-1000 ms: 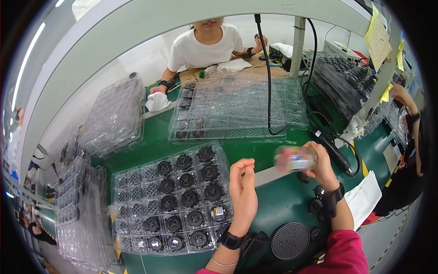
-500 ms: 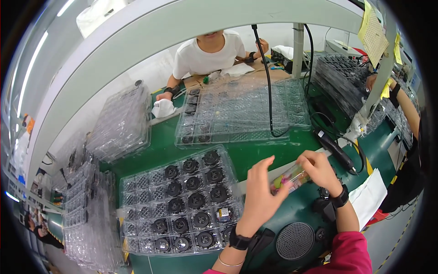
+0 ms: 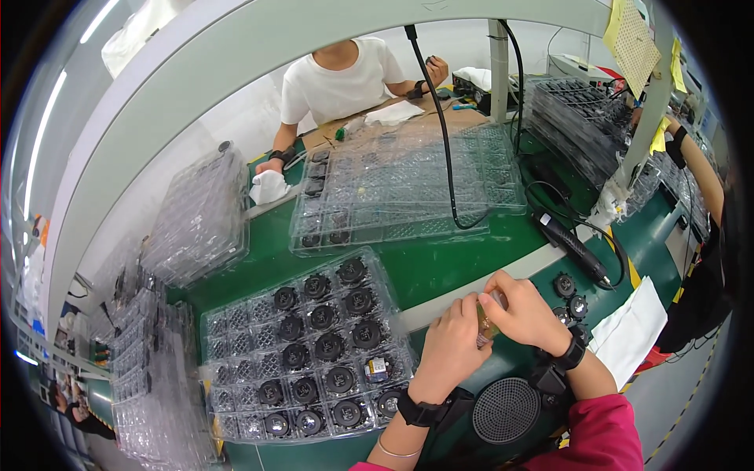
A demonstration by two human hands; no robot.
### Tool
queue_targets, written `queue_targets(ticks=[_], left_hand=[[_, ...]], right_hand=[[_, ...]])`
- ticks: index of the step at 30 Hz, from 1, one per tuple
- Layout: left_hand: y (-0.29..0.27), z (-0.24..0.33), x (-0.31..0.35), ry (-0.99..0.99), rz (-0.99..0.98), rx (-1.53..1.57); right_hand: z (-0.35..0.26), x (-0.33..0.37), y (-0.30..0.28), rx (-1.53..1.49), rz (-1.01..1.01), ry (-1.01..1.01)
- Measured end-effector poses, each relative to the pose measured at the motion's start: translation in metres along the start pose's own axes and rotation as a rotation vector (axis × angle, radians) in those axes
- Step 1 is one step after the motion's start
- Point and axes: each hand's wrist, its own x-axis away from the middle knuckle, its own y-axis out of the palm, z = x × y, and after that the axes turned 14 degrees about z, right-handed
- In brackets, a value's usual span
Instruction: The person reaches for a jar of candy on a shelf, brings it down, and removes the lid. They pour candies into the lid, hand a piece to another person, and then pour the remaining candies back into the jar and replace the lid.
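Above the green bench, my left hand (image 3: 449,352) and my right hand (image 3: 525,314) are brought together on a small clear package (image 3: 485,330) with colourful patches. Both hands are closed around it, and fingers cover most of it, so its exact kind is hard to make out. To the left of my hands lies a clear plastic tray (image 3: 250,367) with black round parts (image 3: 328,345) in many of its pockets. One pocket holds a small part with a yellow and white label (image 3: 378,369). Beside my right wrist sit several loose black round parts (image 3: 564,285).
A black electric screwdriver (image 3: 573,250) lies beyond my right hand. Near my forearms is a round grey mesh disc (image 3: 506,410); white paper (image 3: 631,323) lies to the right. Stacked clear trays (image 3: 196,216) stand at left. Across the bench, a co-worker (image 3: 338,82) sits behind more trays (image 3: 408,184).
My left hand has gone from spread fingers to closed on the package. My right hand has shifted left, bringing both hands together. The view has moved slightly.
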Motion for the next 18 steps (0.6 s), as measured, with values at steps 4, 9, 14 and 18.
queue_targets(ticks=[4,9,14,18], left_hand=[[-0.002,0.002,-0.001,0.03,0.025,0.011],[-0.002,0.003,-0.002,0.009,0.037,0.033],[-0.005,0.006,-0.003,-0.002,0.031,0.0],[-0.011,0.009,-0.005,0.011,0.003,-0.038]], right_hand=[[-0.005,0.002,-0.002,0.012,-0.037,0.04],[0.004,0.006,0.005,0.003,0.093,-0.177],[0.01,0.007,0.003,0.008,0.044,-0.203],[0.019,0.006,0.005,-0.081,0.092,-0.377]])
